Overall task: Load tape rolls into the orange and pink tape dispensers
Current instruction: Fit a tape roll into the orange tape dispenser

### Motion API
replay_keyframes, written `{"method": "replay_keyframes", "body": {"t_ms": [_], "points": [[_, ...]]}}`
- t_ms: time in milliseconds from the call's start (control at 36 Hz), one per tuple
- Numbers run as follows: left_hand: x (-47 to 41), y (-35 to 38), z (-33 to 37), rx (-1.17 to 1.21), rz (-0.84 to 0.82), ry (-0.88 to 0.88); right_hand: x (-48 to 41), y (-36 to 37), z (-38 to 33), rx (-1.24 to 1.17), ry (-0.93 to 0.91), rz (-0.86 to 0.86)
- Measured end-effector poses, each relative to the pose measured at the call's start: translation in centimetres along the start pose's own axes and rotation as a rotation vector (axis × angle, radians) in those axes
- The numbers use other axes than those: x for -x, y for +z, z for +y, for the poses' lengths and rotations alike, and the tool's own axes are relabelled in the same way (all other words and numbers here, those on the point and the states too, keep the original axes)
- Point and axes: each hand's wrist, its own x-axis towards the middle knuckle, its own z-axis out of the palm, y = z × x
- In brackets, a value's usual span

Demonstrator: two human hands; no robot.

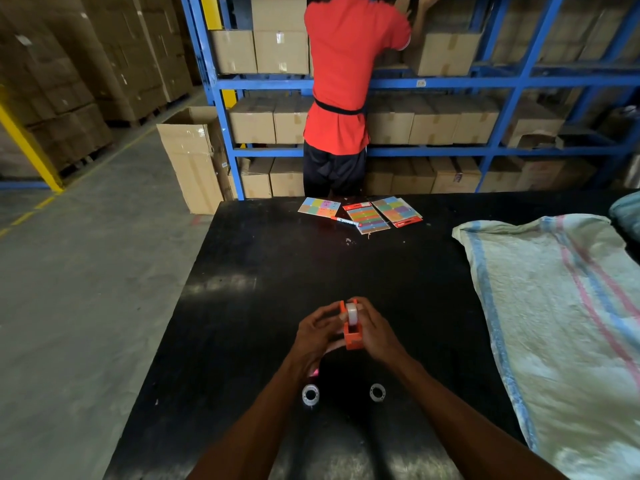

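1. Orange tape dispenser point(354, 336) held above black table point(242, 271), near its front middle, long axis running away from camera, taller roll end far, lower stepped end toward camera
2. Clear tape roll point(351, 313) standing on edge in dispenser's far end, flat faces to left and right
3. Left hand point(317, 332) wrapped on dispenser's left side, thumb up by roll; fingers curled, gripping
4. Right hand point(375, 332) clasping dispenser's right side, fingertips at roll top; gripping too
5. Small pink bit point(314, 373) peeking under left wrist, mostly hidden, can't confirm as pink dispenser
6. Two spare tape rolls lying flat on table closer to camera: left one point(310, 394), right one point(377, 392), well apart, between the forearms
7. Far table edge: colour label cards point(365, 213) and a marker point(344, 221)
8. Striped woven sack point(554, 306) covering table's right side
9. Person in red shirt point(349, 74) beyond table, facing blue shelving point(221, 109) stacked with cardboard boxes point(280, 51)
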Motion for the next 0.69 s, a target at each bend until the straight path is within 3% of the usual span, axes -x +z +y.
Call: {"method": "replay_keyframes", "body": {"t_ms": [306, 583, 694], "points": [[0.0, 0.4, 0.7, 0.012, 0.006, 0.014, -0.7, 0.3, 0.3, -0.036, 0.0, 0.044], [-0.3, 0.7, 0.2, -0.007, 0.132, 0.01, 0.1, 0.2, -1.0, -0.066, -0.066, 0.002], [0.3, 1.8, -0.3, 0.052, 0.136, -0.076, 0.1, 0.7, -1.8, -0.017, -0.051, -0.014]]}}
